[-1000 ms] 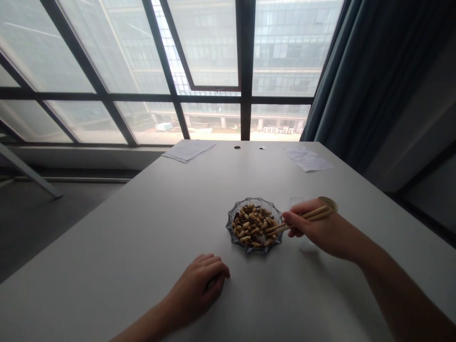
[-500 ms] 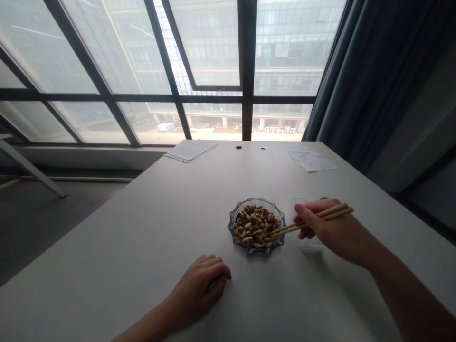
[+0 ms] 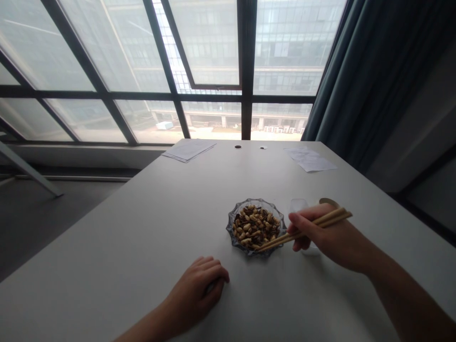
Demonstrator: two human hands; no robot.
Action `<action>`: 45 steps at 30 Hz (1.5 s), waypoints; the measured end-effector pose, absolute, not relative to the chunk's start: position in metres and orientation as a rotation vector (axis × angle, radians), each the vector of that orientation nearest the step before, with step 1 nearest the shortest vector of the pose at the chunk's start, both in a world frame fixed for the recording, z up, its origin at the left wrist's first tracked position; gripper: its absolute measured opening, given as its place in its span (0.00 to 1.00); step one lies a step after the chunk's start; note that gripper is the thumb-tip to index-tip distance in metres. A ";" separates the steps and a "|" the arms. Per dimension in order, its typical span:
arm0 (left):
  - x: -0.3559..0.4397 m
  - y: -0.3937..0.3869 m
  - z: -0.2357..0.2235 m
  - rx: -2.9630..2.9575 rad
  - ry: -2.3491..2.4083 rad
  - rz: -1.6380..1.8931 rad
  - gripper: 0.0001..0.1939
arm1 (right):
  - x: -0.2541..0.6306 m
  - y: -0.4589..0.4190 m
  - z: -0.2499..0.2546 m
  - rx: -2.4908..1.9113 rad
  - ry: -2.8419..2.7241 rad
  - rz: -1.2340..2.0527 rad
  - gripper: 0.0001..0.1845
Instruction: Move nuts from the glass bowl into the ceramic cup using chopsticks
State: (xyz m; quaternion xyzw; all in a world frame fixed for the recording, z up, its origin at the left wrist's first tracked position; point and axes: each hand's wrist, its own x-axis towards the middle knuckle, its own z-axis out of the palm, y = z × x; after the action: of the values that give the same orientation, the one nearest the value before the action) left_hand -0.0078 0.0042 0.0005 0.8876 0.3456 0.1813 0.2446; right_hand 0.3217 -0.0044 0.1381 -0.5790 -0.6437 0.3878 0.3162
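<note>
My right hand (image 3: 320,230) is closed around a pair of wooden chopsticks (image 3: 302,231). Their tips reach down into the near side of a scalloped glass bowl (image 3: 230,228). Mixed nuts, some like pistachios, and dark pieces (image 3: 251,225) fill it; whether the tips pinch one is too small to tell. My left hand (image 3: 201,287) rests on the table to the near left of the bowl, fingers curled together and nothing visible in them. Clear plastic containers (image 3: 298,204) are partly hidden behind my right hand, and a round tan-rimmed item (image 3: 328,201) shows just beyond it.
The white table (image 3: 160,228) stretches toward the window. A stack of papers (image 3: 188,150) lies at its far left, loose sheets (image 3: 310,159) at its far right. Two round cable holes, one hole (image 3: 238,147) darker, sit between them. A dark curtain (image 3: 356,95) hangs at right.
My right hand has come slightly lower and nearer with the chopsticks. Their tips moved left and toward the bowl's near edge, and more of the round item shows. My left hand stayed put.
</note>
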 end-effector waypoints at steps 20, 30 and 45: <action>-0.008 0.005 -0.002 2.423 0.956 0.496 0.12 | 0.326 -0.003 0.138 -1.578 -1.689 0.957 0.20; -0.008 0.002 0.001 2.427 0.963 0.500 0.11 | 0.334 -0.002 0.139 -1.652 -1.639 1.051 0.22; -0.007 0.001 0.005 2.423 0.962 0.495 0.11 | 0.330 0.000 0.138 -1.575 -1.563 1.140 0.23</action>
State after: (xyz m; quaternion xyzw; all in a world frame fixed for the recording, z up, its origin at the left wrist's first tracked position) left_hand -0.0068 0.0015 0.0053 0.8861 0.3517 0.1810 0.2417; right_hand 0.3302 -0.0002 0.1383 -0.5985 -0.5941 0.4334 0.3177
